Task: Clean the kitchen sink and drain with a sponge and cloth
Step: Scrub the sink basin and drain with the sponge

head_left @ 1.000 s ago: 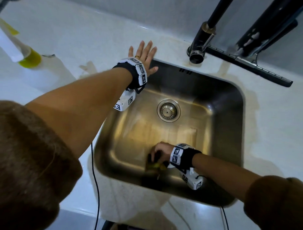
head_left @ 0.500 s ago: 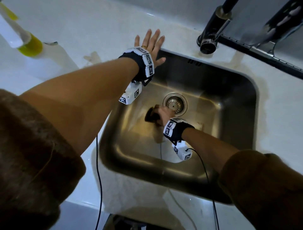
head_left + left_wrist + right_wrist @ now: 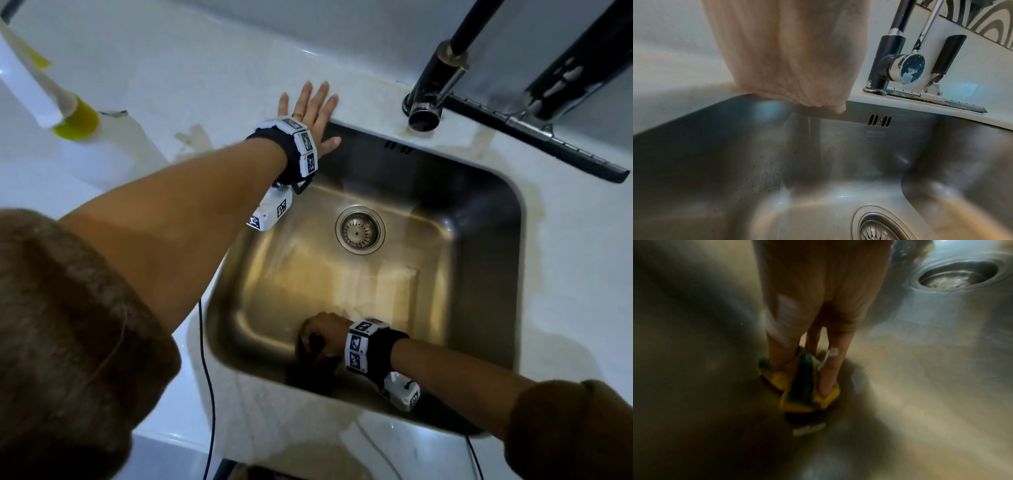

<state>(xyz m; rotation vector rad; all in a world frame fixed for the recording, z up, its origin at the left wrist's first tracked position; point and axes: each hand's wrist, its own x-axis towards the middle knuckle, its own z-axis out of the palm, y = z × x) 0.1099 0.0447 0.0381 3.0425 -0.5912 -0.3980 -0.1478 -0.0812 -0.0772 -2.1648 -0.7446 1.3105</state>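
Steel shows dull and streaked across the sink floor. The right hand, fingers clamped on the sponge, has swept back from beside the drain to the near wall, so scrubbing seems mid-pass, the drain itself likely still to do. The left hand stays flat, fingers spread, on the table at the sink's far-left corner.
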